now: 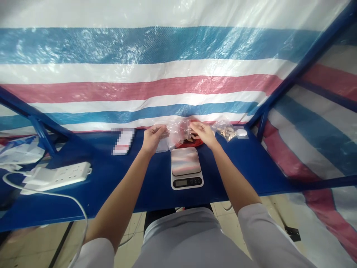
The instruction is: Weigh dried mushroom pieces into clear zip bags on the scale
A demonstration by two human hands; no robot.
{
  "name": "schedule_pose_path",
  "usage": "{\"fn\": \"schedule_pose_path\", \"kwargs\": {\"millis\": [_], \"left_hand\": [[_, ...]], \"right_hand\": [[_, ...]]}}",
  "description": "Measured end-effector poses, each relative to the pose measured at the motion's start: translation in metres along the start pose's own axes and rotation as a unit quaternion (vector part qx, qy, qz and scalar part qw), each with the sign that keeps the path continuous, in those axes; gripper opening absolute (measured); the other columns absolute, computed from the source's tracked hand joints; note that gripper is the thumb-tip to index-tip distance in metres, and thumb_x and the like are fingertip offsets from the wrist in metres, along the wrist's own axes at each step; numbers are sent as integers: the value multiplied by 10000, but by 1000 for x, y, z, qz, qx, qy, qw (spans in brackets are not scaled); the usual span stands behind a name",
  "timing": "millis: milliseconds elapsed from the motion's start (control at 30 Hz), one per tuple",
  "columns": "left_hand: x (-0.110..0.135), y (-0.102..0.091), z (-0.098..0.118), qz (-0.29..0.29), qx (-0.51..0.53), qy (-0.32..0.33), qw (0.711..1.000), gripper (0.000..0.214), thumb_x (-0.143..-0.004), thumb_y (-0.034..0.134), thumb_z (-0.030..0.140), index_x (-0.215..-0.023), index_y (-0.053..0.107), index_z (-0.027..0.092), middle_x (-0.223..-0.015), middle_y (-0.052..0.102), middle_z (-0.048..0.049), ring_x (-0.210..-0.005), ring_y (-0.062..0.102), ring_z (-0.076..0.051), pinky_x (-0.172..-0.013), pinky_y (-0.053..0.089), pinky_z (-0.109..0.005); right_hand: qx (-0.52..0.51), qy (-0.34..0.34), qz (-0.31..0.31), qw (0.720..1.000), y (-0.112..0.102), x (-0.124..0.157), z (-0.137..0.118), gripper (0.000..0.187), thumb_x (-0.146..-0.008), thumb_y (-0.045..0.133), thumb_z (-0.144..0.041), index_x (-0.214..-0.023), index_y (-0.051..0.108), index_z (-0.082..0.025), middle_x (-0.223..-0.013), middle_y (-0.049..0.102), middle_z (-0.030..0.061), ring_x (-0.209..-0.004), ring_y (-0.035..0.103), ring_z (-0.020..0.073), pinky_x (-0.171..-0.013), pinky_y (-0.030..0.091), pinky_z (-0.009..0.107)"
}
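Presently, one clear zip-lock bag (pixel 176 131) is held up between both hands, above the far part of the blue counter (pixel 214 171). By the grip of the left hand (pixel 152 139), its left edge is pinched between thumb and fingers; the opposite edge is pinched at the fingertips of the right hand (pixel 204 134), with the lower fingers curled beneath. Neither grip is spread wide. Whether the mouth of the bag is parted cannot be told.

Just behind and below the bag, a red wrapper or dish (pixel 198 143) is partly covered by it and by the right hand; small brownish pieces are seen there. Beside the left hand, more flat clear bags (pixel 161 146) are laid on the counter. Nearer the body, a white digital kitchen scale (pixel 186 163) is set, with a bare metal platform; its display cannot be read.

To the right, a clear bag of pale dried pieces (pixel 226 132) is placed near a round white lid-like disc (pixel 241 132). Well to the left, a phone-shaped item (pixel 124 141) is blurred out, and a white power strip (pixel 67 173) is connected to a white cable (pixel 80 208). Behind, a striped tarpaulin (pixel 167 89) is hung.
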State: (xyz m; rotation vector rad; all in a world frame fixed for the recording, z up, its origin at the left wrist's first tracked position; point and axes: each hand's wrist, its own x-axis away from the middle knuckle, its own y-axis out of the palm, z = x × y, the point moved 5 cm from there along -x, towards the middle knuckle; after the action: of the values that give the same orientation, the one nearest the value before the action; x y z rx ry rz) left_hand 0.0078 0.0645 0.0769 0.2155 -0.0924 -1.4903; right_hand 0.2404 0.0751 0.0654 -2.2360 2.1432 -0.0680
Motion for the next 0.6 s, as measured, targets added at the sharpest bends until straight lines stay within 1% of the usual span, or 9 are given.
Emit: {"fn": "schedule_pose_path", "kwargs": {"millis": [100, 200, 300, 433, 533, 600], "left_hand": [[14, -9, -15, 72, 53, -11, 996, 508, -508, 893, 516, -780, 669, 150, -729, 675, -10, -705, 656, -130, -800, 569, -328], [25, -16, -29, 115, 68, -23, 991, 519, -518, 877, 529, -801, 653, 155, -757, 689, -21, -719, 670, -139, -800, 568, -339], [33, -21, -40, 129, 74, -36, 988, 509, -539, 863, 530, -808, 645, 157, -796, 714, -47, -742, 685, -155, -797, 569, -351], [45, -29, -51, 137, 91, -55, 985, 470, -548, 867, 483, -807, 656, 153, -840, 737, -70, -728, 683, -153, -788, 568, -347], [53, -40, -60, 145, 80, -50, 985, 456, -567, 858, 455, -835, 662, 142, -845, 731, -69, -706, 673, -150, -771, 566, -336], [58, -53, -65, 158, 43, -24, 986, 464, -598, 842, 432, -909, 656, 141, -866, 722, -64, -695, 668, -149, -745, 564, -327]], "right_hand": [[0, 5, -27, 1000, 18, 7, -6, 441, -874, 661, -532, -1168, 694, -205, -1100, 740, 87, -976, 734, 220, -681, 628, 269], [15, -4, -30, 999, 31, 7, -8, 440, -824, 719, -488, -1162, 699, -208, -1093, 743, 80, -985, 727, 222, -718, 626, 279], [49, -50, -23, 997, 40, -1, -6, 396, -746, 779, -390, -1091, 726, -203, -1078, 749, 65, -1000, 718, 232, -783, 615, 303], [121, -99, -48, 987, 52, -22, -1, 223, -784, 719, -326, -962, 761, -199, -973, 768, 37, -958, 721, 231, -869, 591, 351], [173, -144, -83, 971, 64, -37, -9, 175, -797, 699, -246, -950, 770, -202, -1013, 773, 30, -973, 718, 214, -917, 563, 344], [210, -161, -113, 958, 74, -44, -20, 169, -810, 685, -190, -954, 773, -193, -1043, 773, 45, -952, 726, 201, -909, 553, 327]]}}
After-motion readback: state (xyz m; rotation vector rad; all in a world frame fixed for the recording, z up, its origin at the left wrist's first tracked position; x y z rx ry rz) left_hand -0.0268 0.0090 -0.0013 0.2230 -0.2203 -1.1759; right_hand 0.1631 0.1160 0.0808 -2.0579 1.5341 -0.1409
